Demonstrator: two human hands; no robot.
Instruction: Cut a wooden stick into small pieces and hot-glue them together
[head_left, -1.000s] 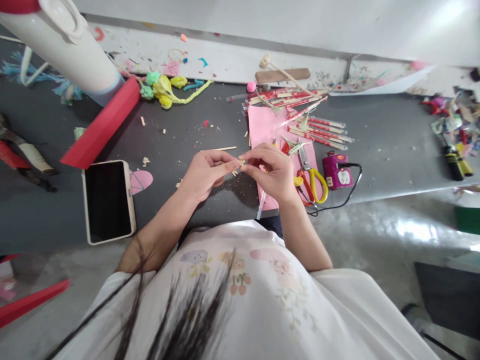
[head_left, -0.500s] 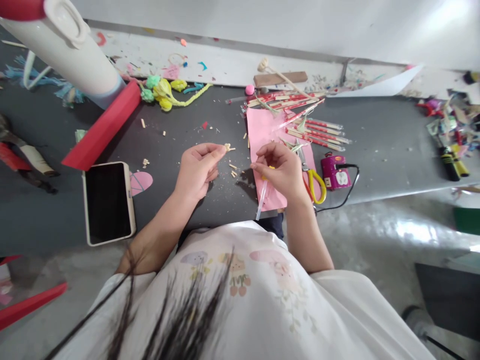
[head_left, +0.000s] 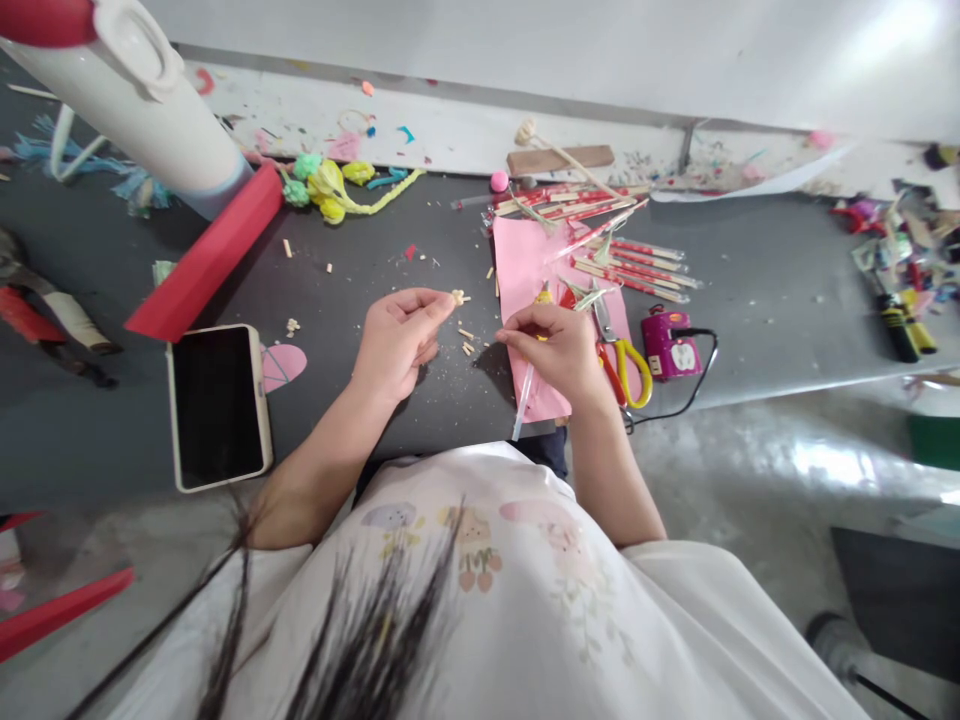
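My left hand (head_left: 403, 340) pinches a small cluster of pale wooden stick pieces (head_left: 459, 298) between thumb and forefinger. Over the pink sheet (head_left: 517, 250), my right hand (head_left: 555, 345) has its thumb and fingertips pressed together; whatever is in them is too small to make out. Short cut stick pieces (head_left: 466, 342) lie on the dark table between the hands. Beside my right hand rest scissors (head_left: 636, 375) with yellow and red handles. A clear thin tube (head_left: 523, 400) lies on the pink sheet, partly under that hand.
Wrapped stick bundles (head_left: 637, 265) lie beyond my right hand, near a purple box with a cable (head_left: 670, 345). On the left are a phone (head_left: 219, 410), a red strip (head_left: 210, 250), a white bottle (head_left: 142, 100) and yellow-green yarn (head_left: 330, 190). Pliers (head_left: 900, 325) lie far right.
My right hand has dropped slightly toward me and its fingers have drawn closer together, showing more of the scissors. My left hand stays almost still with the stick cluster.
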